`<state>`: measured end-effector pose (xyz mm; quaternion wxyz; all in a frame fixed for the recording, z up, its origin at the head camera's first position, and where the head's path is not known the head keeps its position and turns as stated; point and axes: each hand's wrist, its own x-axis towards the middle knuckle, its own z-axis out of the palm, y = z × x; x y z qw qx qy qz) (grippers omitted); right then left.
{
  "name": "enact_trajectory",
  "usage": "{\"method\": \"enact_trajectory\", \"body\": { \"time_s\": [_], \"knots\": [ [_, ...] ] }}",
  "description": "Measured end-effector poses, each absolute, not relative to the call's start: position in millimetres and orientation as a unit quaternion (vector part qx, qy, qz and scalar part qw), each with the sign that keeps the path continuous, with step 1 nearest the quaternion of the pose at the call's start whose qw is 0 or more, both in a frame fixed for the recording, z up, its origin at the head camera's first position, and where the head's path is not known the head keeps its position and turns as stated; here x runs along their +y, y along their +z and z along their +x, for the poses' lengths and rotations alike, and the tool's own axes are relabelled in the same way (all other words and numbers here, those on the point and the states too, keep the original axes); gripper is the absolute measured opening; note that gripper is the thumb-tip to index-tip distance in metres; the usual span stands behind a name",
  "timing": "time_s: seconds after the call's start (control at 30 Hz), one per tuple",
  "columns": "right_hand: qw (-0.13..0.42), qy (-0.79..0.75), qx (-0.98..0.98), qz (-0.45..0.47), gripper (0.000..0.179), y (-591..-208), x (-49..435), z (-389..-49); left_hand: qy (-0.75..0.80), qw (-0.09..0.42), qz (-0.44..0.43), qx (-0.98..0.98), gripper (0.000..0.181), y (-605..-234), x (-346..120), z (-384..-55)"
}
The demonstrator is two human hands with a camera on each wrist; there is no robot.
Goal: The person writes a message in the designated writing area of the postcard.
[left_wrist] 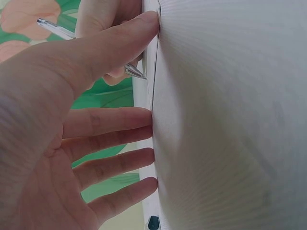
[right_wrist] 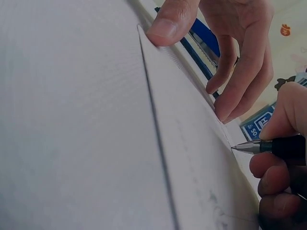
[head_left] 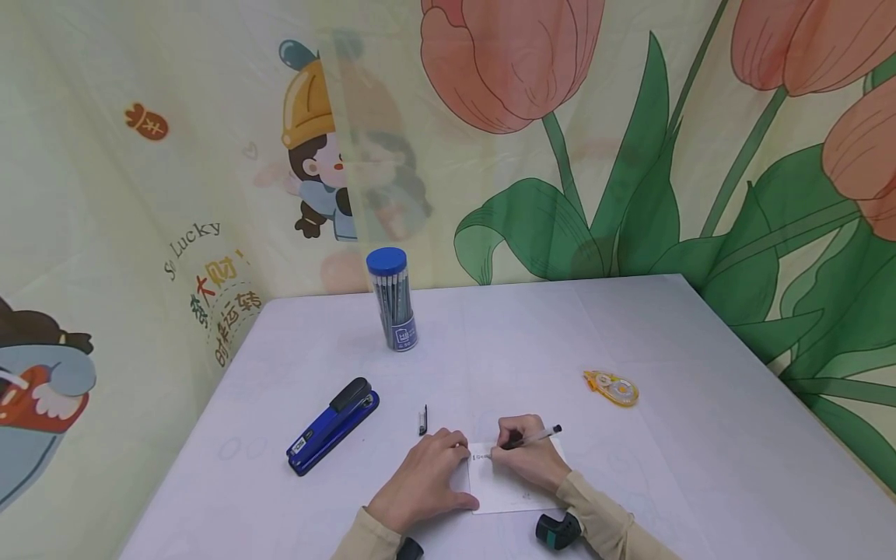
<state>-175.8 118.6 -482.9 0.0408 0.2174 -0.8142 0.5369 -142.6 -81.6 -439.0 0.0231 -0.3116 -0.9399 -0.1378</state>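
Observation:
A white sheet of paper (head_left: 514,494) lies on the table, with a short line of writing near its upper left. My right hand (head_left: 528,455) pinches a pen (head_left: 542,437), whose metal tip meets the paper in the right wrist view. The pen has a dark grip (right_wrist: 288,147). My left hand (head_left: 434,478) rests at the paper's left edge with spread fingers; its thumb (right_wrist: 165,26) presses a corner of the sheet. A small pen cap (head_left: 423,420) lies just beyond the left fingers.
A blue stapler (head_left: 332,428) lies to the left. Farther back stands a blue-lidded tub of pens or pencils (head_left: 395,303). A yellow correction tape dispenser (head_left: 612,388) lies to the right. Patterned cloth (head_left: 525,194) hangs behind the white-covered table (head_left: 504,334).

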Motion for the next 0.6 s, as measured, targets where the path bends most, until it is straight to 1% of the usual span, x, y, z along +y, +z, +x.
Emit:
{"method": "enact_trajectory", "body": {
  "time_s": [0.27,0.6],
  "knots": [
    [0.043,0.535,-0.819,0.204,0.020,-482.9,118.5,-175.6,-0.142,0.033,-0.316,-0.937,0.055,-439.8,-82.7,-142.6],
    [0.049,0.539,-0.815,0.209,0.021,-483.1,118.8,-175.6,-0.144,0.026,-0.313,-0.938,0.055,-439.6,-82.1,-142.6]
  ]
}}
